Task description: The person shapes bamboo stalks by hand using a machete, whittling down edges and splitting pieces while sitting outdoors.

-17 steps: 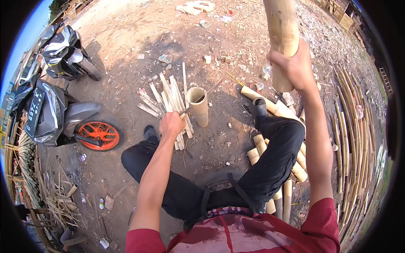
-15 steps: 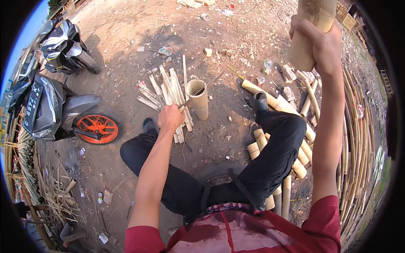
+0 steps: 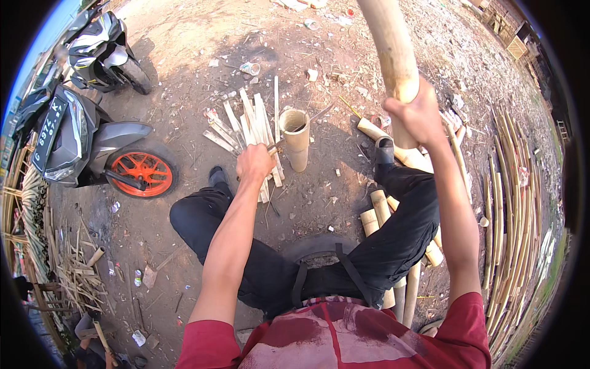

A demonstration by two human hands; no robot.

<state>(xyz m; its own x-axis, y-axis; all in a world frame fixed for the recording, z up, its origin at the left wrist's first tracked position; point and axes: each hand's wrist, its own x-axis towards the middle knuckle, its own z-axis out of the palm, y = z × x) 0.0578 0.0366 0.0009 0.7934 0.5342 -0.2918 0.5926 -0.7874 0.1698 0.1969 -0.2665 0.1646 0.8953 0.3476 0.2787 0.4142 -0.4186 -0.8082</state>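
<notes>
My left hand (image 3: 255,163) is closed round the handle of a machete. Its thin, dark blade (image 3: 322,113) crosses the top of an upright bamboo tube (image 3: 298,150), and its tip sticks out past the far side. Part of the blade is hard to make out at the tube's rim. My right hand (image 3: 419,118) grips a thick bamboo club (image 3: 394,52), raised up and to the right of the tube. The club's upper end runs out of view. Split bamboo strips (image 3: 252,120) lie fanned out just left of the tube.
Cut bamboo pieces (image 3: 370,222) lie by my right leg, and long bamboo poles (image 3: 513,227) further right. A motorbike with an orange wheel (image 3: 141,175) stands at the left, another motorbike (image 3: 110,52) behind it. Bamboo scraps (image 3: 83,277) lie lower left.
My right hand has come down and leftward with the bamboo club, which is now more fully seen. My left hand keeps the machete across the tube, which still stands upright.
</notes>
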